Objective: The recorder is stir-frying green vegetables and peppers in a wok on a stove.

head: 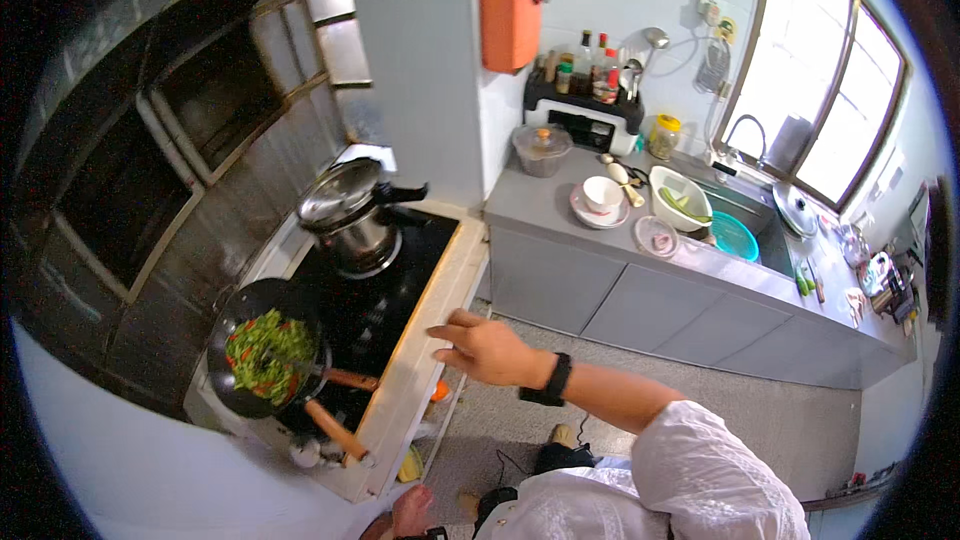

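My right hand [487,349], with a black band at the wrist, hovers by the front edge of the stove counter [442,285]. Its fingers are loosely bent and apart, and nothing shows between them. To its left is a black wok [259,296] holding sliced green vegetables [262,349] with red pieces. The wok's wooden handle [337,431] points towards me. A spatula with a wooden handle [349,379] rests in the food. At the bottom edge, my left hand [412,510] hangs low below the counter, blurred and partly cut off, so its grip is unclear.
A steel pressure cooker [349,221] stands behind the wok on the black glass hob [375,315]. Along the grey worktop [525,199] are stacked bowls [602,195], a white basin [679,199] with green vegetables, and a turquoise basket [735,236] at the sink.
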Available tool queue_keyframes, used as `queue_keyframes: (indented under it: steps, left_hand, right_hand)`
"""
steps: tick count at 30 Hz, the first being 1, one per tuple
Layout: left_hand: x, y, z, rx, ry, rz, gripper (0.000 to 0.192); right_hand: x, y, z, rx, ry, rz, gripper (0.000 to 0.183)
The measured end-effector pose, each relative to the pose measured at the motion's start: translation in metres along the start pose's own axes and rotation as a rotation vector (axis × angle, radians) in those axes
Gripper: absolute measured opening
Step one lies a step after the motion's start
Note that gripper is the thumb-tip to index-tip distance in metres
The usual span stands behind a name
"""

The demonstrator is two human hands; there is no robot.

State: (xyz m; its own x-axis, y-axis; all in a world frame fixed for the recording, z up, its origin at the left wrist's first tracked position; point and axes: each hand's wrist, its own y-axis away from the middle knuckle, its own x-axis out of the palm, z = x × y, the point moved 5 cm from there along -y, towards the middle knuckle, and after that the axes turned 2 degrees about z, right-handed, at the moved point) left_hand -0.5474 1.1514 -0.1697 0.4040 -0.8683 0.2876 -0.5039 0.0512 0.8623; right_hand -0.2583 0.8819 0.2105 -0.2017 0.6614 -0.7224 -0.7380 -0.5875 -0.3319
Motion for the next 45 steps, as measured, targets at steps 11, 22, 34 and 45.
queue_keyframes:
  steps: [11, 22, 34, 45]
  left_hand:
    - [0.473, 0.002, -0.225, 0.448, -0.256, 0.394, 0.025]
    - [0.801, -0.098, -0.362, 0.200, -0.156, 0.666, 0.024]
    - [0.996, -0.299, -0.406, -0.170, -0.022, 0.521, 0.021]
    - [1.037, -0.345, -0.402, 0.053, -0.181, 0.549, 0.014]
  right_hand:
    - [-0.214, 0.250, -0.168, 0.740, -0.398, -0.435, 0.029]
    - [-0.257, 0.335, -0.230, 0.991, -0.425, -0.957, 0.023]
    - [-0.268, 0.321, -0.277, 1.302, -0.401, -1.248, 0.022]
    - [-0.265, 0.298, -0.295, 1.401, -0.400, -1.293, 0.022]
